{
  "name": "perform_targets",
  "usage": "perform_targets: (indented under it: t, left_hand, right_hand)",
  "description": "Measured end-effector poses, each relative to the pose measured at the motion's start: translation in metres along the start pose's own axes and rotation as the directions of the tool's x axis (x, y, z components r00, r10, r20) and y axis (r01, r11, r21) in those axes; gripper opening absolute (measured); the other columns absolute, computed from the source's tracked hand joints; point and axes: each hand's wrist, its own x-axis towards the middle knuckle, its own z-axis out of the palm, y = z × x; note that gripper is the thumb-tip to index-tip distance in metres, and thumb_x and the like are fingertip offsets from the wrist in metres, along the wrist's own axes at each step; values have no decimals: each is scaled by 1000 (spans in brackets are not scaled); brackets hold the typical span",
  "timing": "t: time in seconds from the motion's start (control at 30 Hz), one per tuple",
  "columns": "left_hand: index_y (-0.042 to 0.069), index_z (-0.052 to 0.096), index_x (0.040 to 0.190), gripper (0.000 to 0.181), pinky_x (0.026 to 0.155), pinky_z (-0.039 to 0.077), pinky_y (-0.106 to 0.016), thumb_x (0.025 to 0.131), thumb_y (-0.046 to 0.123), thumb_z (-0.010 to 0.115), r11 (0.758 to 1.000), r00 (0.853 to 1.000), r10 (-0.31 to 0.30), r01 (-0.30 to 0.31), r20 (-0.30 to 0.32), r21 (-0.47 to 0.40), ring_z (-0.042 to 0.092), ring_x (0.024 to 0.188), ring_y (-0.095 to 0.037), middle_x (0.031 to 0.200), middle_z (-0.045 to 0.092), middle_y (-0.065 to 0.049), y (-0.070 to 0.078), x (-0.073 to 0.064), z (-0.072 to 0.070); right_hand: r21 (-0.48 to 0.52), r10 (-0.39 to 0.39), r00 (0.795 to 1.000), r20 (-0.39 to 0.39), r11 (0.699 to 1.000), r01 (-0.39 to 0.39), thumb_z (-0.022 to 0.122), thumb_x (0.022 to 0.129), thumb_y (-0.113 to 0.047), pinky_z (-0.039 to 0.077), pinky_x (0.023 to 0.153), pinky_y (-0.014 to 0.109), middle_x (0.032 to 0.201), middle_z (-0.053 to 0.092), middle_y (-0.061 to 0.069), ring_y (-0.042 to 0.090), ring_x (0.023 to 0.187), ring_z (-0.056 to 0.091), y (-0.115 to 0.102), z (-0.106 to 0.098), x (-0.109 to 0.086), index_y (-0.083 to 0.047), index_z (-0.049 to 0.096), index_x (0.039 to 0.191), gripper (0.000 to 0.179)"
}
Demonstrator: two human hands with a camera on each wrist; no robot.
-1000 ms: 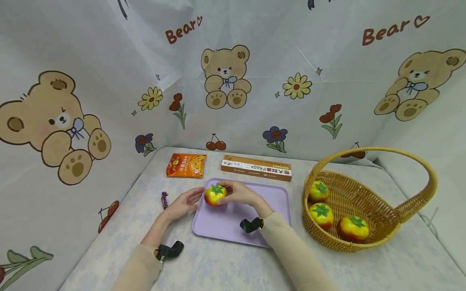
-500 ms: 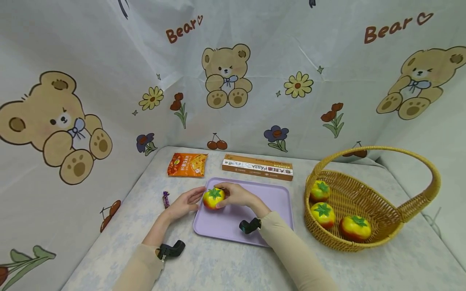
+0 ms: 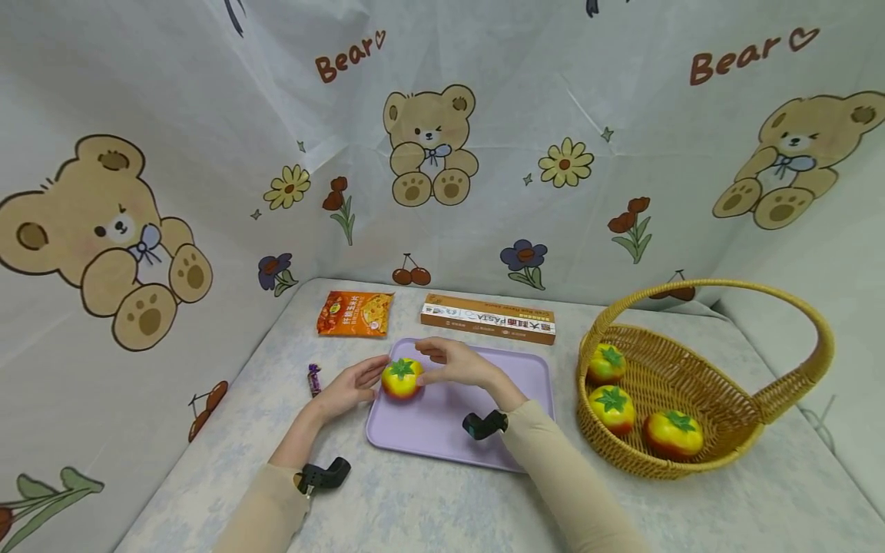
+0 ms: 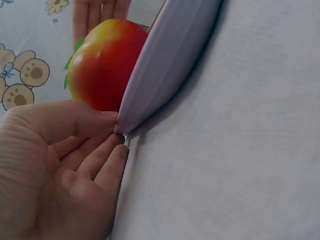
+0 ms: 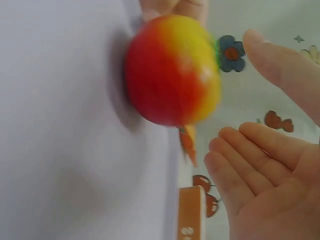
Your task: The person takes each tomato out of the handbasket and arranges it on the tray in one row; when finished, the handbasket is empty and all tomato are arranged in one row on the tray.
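A yellow-and-red tomato (image 3: 402, 379) with a green leafy top sits at the left side of the lilac tray (image 3: 449, 438). My right hand (image 3: 459, 365) is just right of it, fingers extended and thumb spread. In the right wrist view a gap shows between that hand (image 5: 270, 175) and the tomato (image 5: 170, 70). My left hand (image 3: 349, 388) lies along the tray's left edge. The left wrist view has its thumb and fingertips (image 4: 107, 165) touching the tray's rim (image 4: 165, 65), with the tomato (image 4: 107, 65) just beyond.
A wicker basket (image 3: 750, 415) with a tall handle stands on the right, with 3 similar tomatoes inside. An orange snack packet (image 3: 356, 313) and a long pasta box (image 3: 487, 319) lie behind the tray. A purple-wrapped candy (image 3: 314, 379) lies left of it.
The tomato has shifted slightly left and toward me on the tray. My right hand has let go of it and opened out, drawing back to the right. The left hand has stayed put.
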Motion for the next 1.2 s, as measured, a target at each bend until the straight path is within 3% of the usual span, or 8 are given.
perform_targets:
  t: [0.33, 0.43, 0.67, 0.93, 1.2]
  left_hand:
    - [-6, 23, 146, 65, 109, 27, -40, 86, -13, 48, 1000, 1000, -6, 6, -2, 5, 23, 137, -35, 151, 20, -23, 1, -4, 2]
    - [-6, 23, 146, 66, 108, 28, -38, 86, -13, 48, 1000, 1000, -3, 3, 1, 4, 24, 137, -34, 151, 21, -23, 0, -4, 2]
    - [-5, 23, 146, 65, 108, 29, -37, 86, -12, 48, 1000, 1000, 2, -2, 4, 3, 24, 137, -34, 151, 21, -22, 0, -3, 2]
    - [-7, 23, 146, 65, 108, 28, -37, 86, -12, 48, 1000, 1000, 4, -3, 7, -4, 23, 137, -35, 151, 21, -23, 1, -3, 3]
    - [-5, 23, 146, 66, 109, 27, -39, 86, -12, 49, 1000, 1000, -3, 3, 3, 1, 23, 137, -34, 152, 21, -22, 2, -1, 1]
  right_hand:
    - [132, -55, 997, -45, 989, 61, 70, 83, -2, 34, 107, 42, 139, 45, 18, 32, 129, 41, -40, -35, -39, 3, 43, 138, 61]
    - [133, -61, 996, -60, 989, 68, 72, 83, -6, 34, 107, 40, 140, 45, 13, 29, 129, 41, -37, -45, -48, -1, 43, 139, 63]
    - [77, -110, 992, -68, 990, 115, 72, 83, -12, 40, 103, 33, 138, 48, 11, 28, 128, 43, -55, -70, -82, 0, 44, 138, 63]
    - [46, -68, 996, -56, 996, 71, 69, 86, -8, 42, 100, 29, 142, 44, 10, 22, 127, 44, -66, -110, -132, -4, 42, 141, 61]
    - [9, -20, 998, -63, 1000, 20, 62, 90, -4, 42, 99, 22, 142, 43, 13, 15, 126, 45, -58, -146, -188, 0, 40, 141, 56]
